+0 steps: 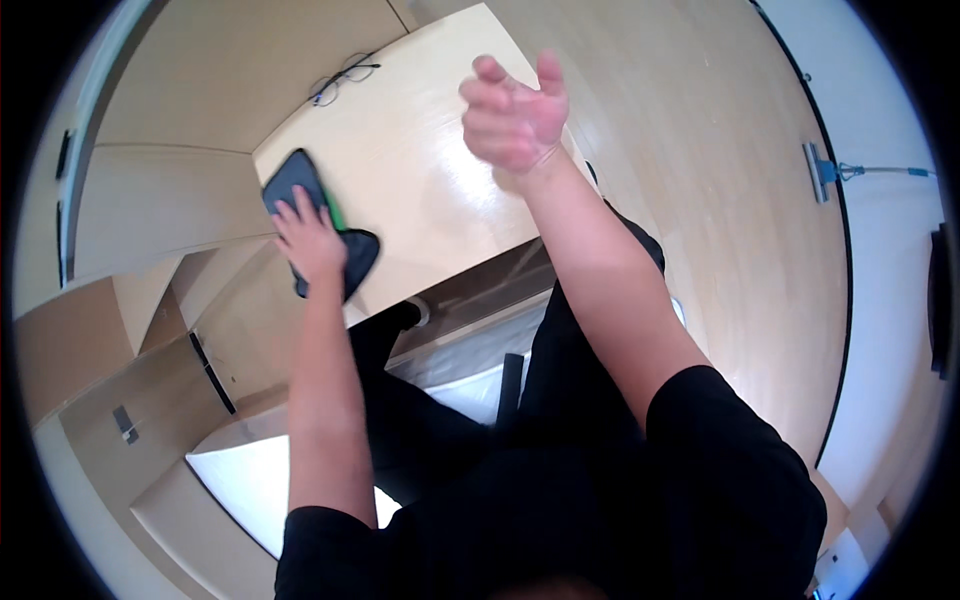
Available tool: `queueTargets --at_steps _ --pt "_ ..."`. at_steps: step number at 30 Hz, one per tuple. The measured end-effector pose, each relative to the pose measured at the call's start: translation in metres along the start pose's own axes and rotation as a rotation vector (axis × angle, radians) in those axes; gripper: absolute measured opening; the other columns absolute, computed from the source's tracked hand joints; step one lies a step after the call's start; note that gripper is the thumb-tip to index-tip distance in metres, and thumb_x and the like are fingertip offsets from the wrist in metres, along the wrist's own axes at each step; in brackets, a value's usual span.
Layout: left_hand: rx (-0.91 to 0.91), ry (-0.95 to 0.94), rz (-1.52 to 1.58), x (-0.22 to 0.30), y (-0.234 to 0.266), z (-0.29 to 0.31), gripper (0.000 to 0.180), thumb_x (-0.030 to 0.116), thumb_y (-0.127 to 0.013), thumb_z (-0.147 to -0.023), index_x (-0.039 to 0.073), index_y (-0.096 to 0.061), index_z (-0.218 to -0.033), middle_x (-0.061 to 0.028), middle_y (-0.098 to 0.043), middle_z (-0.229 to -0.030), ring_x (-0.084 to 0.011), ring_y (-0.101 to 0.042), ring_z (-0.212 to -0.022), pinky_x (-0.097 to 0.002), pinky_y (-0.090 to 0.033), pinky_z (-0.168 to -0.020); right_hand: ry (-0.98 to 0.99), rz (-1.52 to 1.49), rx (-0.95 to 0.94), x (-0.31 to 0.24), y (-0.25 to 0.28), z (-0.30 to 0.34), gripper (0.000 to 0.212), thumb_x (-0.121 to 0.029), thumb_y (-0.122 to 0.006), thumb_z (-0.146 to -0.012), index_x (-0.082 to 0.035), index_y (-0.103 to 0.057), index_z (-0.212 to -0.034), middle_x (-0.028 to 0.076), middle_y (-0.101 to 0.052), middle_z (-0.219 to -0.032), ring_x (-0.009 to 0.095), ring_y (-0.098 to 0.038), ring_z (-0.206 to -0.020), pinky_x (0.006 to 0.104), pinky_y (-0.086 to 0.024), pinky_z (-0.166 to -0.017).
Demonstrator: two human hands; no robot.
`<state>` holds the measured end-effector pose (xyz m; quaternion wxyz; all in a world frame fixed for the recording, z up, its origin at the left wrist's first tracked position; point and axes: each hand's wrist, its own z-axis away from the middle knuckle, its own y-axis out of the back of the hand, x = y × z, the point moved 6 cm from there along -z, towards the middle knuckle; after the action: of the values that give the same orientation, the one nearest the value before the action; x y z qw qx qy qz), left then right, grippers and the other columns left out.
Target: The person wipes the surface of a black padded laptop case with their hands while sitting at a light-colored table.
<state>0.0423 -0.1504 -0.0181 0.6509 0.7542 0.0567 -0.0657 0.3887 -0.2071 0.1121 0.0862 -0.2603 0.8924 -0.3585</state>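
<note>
My left hand (311, 238) lies with its fingers spread flat on a dark grey folded cloth (362, 262), at the left end of a pale wooden desk (430, 150). A strip of bright green shows along the cloth's inner edge, and part of the cloth is hidden under my palm. My right hand (515, 115) is raised above the desk's right side, slightly blurred. Its palm is turned up, thumb and fingers apart and a little bent, with nothing in it.
Eyeglasses (345, 78) rest at the desk's far edge. A wooden panel (220, 90) rises behind the desk, and shelf compartments (160, 310) stand at the left. A squeegee-like tool (818, 172) with a long handle leans by the right wall. My legs are under the desk's near edge.
</note>
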Motion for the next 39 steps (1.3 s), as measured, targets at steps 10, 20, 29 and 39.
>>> queueTargets --at_steps 10,20,29,39 --pt "0.003 -0.154 0.255 0.047 0.067 0.160 0.074 0.045 -0.059 -0.099 0.023 -0.038 -0.166 -0.0228 -0.028 -0.172 -0.0464 -0.023 -0.159 -0.0660 -0.018 -0.126 1.148 -0.011 1.581 -0.007 0.029 0.134 0.046 -0.049 -0.041 -0.104 -0.007 -0.053 -0.091 0.005 -0.054 -0.078 0.019 -0.051 -0.067 0.0317 -0.042 -0.058" --pt "-0.148 -0.059 0.254 0.048 0.056 0.094 0.075 0.058 -0.053 -0.102 0.034 -0.029 -0.169 -0.0185 -0.017 -0.177 -0.0416 -0.012 -0.163 -0.0661 -0.008 -0.128 -0.379 2.206 2.345 -0.037 -0.004 0.175 0.051 -0.042 -0.041 -0.105 -0.003 -0.071 -0.120 0.021 -0.075 -0.113 0.042 -0.071 -0.111 0.0525 -0.055 -0.097" --pt "-0.163 0.219 0.201 0.002 0.016 -0.061 0.079 0.062 -0.045 -0.103 0.025 -0.024 -0.170 -0.0178 -0.016 -0.177 -0.0408 -0.013 -0.163 -0.0668 -0.019 -0.126 -0.772 2.212 2.362 -0.026 -0.010 0.157 0.058 -0.049 -0.041 -0.106 -0.001 -0.073 -0.110 0.024 -0.076 -0.110 0.043 -0.073 -0.105 0.0553 -0.058 -0.088" --pt "-0.177 0.851 0.366 -0.023 -0.004 -0.186 0.074 0.054 -0.046 -0.100 -0.004 -0.052 -0.145 -0.0252 -0.058 -0.147 -0.0380 -0.060 -0.134 -0.0555 -0.048 -0.109 -0.771 2.286 2.360 -0.028 -0.012 0.158 0.049 -0.044 -0.049 -0.105 -0.001 -0.069 -0.093 0.023 -0.074 -0.093 0.044 -0.073 -0.088 0.0566 -0.058 -0.075"
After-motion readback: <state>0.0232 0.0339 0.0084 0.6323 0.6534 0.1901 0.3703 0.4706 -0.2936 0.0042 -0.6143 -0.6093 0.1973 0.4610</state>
